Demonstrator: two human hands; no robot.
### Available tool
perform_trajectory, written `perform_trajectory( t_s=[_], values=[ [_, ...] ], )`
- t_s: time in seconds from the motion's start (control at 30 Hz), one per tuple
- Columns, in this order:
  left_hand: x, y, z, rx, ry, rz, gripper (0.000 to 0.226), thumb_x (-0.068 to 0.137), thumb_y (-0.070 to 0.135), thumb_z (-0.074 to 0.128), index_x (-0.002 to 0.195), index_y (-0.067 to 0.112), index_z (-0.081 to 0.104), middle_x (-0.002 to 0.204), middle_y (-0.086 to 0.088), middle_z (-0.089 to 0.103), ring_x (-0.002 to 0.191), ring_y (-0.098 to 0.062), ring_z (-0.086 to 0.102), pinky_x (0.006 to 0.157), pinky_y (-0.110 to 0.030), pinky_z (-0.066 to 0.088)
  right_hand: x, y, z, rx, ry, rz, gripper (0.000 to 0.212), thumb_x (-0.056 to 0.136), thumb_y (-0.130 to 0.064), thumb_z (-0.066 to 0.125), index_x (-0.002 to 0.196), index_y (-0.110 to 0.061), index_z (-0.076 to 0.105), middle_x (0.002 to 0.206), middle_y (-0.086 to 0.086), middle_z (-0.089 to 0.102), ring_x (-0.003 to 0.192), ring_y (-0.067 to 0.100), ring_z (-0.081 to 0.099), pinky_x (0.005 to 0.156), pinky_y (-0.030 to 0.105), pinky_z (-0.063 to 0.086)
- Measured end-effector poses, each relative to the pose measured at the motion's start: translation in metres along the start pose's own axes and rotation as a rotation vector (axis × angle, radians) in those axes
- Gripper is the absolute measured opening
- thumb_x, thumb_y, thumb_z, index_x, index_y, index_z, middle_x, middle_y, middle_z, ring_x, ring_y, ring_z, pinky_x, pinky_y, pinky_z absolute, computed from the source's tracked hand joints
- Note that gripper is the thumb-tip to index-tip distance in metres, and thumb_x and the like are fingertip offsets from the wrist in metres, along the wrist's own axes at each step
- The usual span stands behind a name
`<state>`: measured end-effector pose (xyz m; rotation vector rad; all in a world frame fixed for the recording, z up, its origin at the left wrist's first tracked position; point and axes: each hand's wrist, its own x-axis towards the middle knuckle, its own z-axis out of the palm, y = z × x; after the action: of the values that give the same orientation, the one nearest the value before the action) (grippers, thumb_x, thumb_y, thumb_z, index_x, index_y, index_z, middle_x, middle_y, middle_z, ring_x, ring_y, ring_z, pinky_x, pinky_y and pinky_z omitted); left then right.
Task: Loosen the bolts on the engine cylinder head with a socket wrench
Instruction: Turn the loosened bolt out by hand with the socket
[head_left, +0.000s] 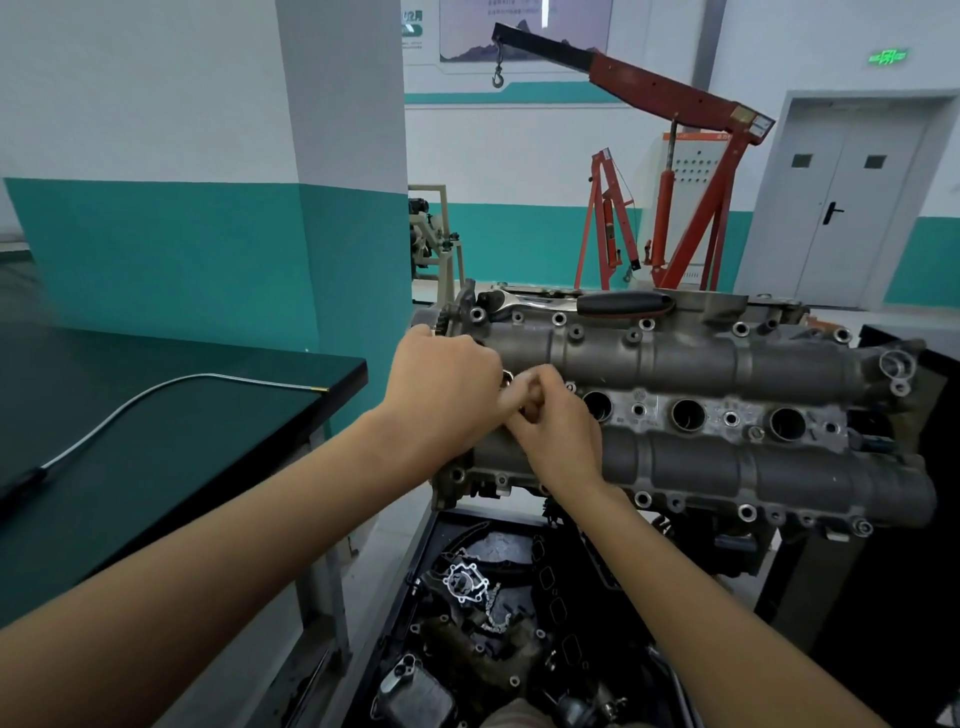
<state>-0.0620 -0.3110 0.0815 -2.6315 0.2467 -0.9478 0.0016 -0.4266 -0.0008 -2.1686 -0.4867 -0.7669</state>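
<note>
1. Head view, landmark: the engine cylinder head (691, 364) sits on a stand right of the dark desk (156, 415), its two cam housings running left to right, with a row of open plug wells between them.
2. Both hands meet over the cylinder head's left end, at the central valley. The left hand (441, 384) is curled, knuckles up; the right hand (556, 431) is curled with fingertips (535, 384) pinched together. What they grip is hidden, possibly a small bolt or bit; it cannot be told.
3. The socket wrench (576, 302) lies unheld along the cylinder head's far edge, black handle to the right.
4. Judged step: fingering a fastener at the left end. To do it well, seat the socket squarely before pulling, and loosen the bolts in small stages rather than one fully.
5. A flexible pickup tool (171, 400) lies on the desk; loose parts fill the tray (431, 571) beneath the cylinder head.
6. Writing: a green exit sign (889, 56) and a wall poster (413, 28) behind the cylinder head are unreadable; the red engine crane (670, 98) carries small illegible labels.
</note>
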Motion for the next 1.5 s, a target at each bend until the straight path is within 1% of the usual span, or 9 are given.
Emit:
perform_trajectory(
  t_s=[0.17, 0.3, 0.43, 0.57, 0.8, 0.97, 1.07, 1.27, 1.5],
  values=[
    [-0.009, 0.006, 0.005, -0.042, 0.068, 0.107, 0.019, 0.095, 0.030, 0.045, 0.100, 0.016, 0.034, 0.099, 0.000, 0.051, 0.088, -0.020, 0.052, 0.065, -0.025, 0.024, -0.001, 0.002, 0.001, 0.043, 0.056, -0.061, 0.006, 0.086, -0.025, 0.057, 0.089, -0.025, 0.062, 0.061, -0.016, 0.050, 0.056, -0.004, 0.048, 0.049, 0.013, 0.031],
    [0.004, 0.005, 0.003, -0.132, -0.014, 0.023, 0.026, 0.095, 0.017, 0.048, 0.082, 0.015, 0.026, 0.068, 0.004, 0.033, 0.062, -0.017, 0.037, 0.044, -0.024, 0.016, 0.000, 0.001, 0.000, -0.016, 0.016, -0.110, 0.023, 0.090, -0.024, 0.053, 0.112, -0.026, 0.061, 0.071, -0.020, 0.056, 0.066, -0.003, 0.048, 0.055, 0.006, 0.033],
    [0.005, 0.007, -0.001, 0.002, 0.044, -0.038, 0.050, 0.098, 0.043, 0.030, 0.055, 0.016, 0.034, 0.052, 0.002, 0.033, 0.044, -0.013, 0.028, 0.044, -0.023, 0.014, 0.000, 0.002, 0.001, 0.002, 0.021, -0.026, 0.018, 0.081, -0.032, 0.063, 0.088, -0.029, 0.047, 0.065, -0.013, 0.053, 0.057, -0.001, 0.049, 0.046, 0.013, 0.029],
    [-0.007, 0.007, 0.004, -0.090, 0.076, 0.048, 0.028, 0.095, 0.042, 0.040, 0.083, 0.018, 0.033, 0.076, 0.006, 0.038, 0.069, -0.017, 0.051, 0.050, -0.027, 0.023, -0.002, 0.001, 0.000, 0.045, 0.072, -0.068, 0.018, 0.084, -0.019, 0.060, 0.076, -0.028, 0.047, 0.055, -0.017, 0.044, 0.060, -0.005, 0.049, 0.046, 0.013, 0.025],
    [0.005, 0.005, 0.001, -0.166, -0.002, -0.064, 0.041, 0.097, 0.035, 0.041, 0.063, 0.014, 0.034, 0.056, 0.003, 0.034, 0.052, -0.017, 0.043, 0.042, -0.026, 0.021, -0.002, -0.001, 0.000, 0.020, 0.013, -0.101, 0.038, 0.089, -0.022, 0.056, 0.126, -0.024, 0.047, 0.082, -0.010, 0.062, 0.066, 0.002, 0.049, 0.057, 0.022, 0.037],
    [-0.006, 0.008, 0.004, -0.162, 0.061, 0.036, 0.034, 0.092, 0.046, 0.045, 0.084, 0.015, 0.033, 0.070, 0.005, 0.037, 0.059, -0.017, 0.046, 0.043, -0.026, 0.021, -0.002, 0.002, 0.002, 0.058, 0.079, -0.073, 0.017, 0.084, -0.021, 0.061, 0.079, -0.029, 0.048, 0.060, -0.018, 0.050, 0.064, -0.005, 0.051, 0.049, 0.013, 0.030],
    [-0.002, 0.004, 0.006, -0.300, 0.003, 0.059, 0.022, 0.094, 0.022, 0.049, 0.089, 0.017, 0.028, 0.076, 0.003, 0.038, 0.073, -0.023, 0.052, 0.050, -0.027, 0.026, -0.003, 0.001, 0.000, 0.031, 0.083, -0.156, 0.011, 0.090, -0.018, 0.055, 0.096, -0.023, 0.061, 0.068, -0.023, 0.050, 0.067, -0.004, 0.049, 0.054, 0.008, 0.034],
    [0.012, 0.000, 0.006, -0.215, 0.017, -0.088, 0.054, 0.094, 0.045, 0.037, 0.050, 0.014, 0.037, 0.049, 0.001, 0.038, 0.044, -0.012, 0.035, 0.042, -0.023, 0.019, -0.007, 0.004, -0.003, 0.029, -0.035, -0.135, 0.047, 0.094, -0.018, 0.044, 0.140, -0.017, 0.033, 0.086, -0.005, 0.060, 0.077, 0.010, 0.055, 0.064, 0.025, 0.037],
    [0.019, 0.014, 0.002, -0.859, -0.508, -0.278, 0.040, 0.099, 0.019, 0.031, 0.064, 0.004, 0.045, 0.047, -0.009, 0.060, 0.041, -0.018, 0.057, 0.042, -0.019, 0.044, -0.017, -0.001, -0.014, 0.402, 0.048, 0.093, 0.041, 0.096, -0.009, 0.042, 0.136, -0.012, 0.035, 0.099, -0.004, 0.046, 0.088, -0.011, 0.043, 0.078, 0.000, 0.032]
  ],
)
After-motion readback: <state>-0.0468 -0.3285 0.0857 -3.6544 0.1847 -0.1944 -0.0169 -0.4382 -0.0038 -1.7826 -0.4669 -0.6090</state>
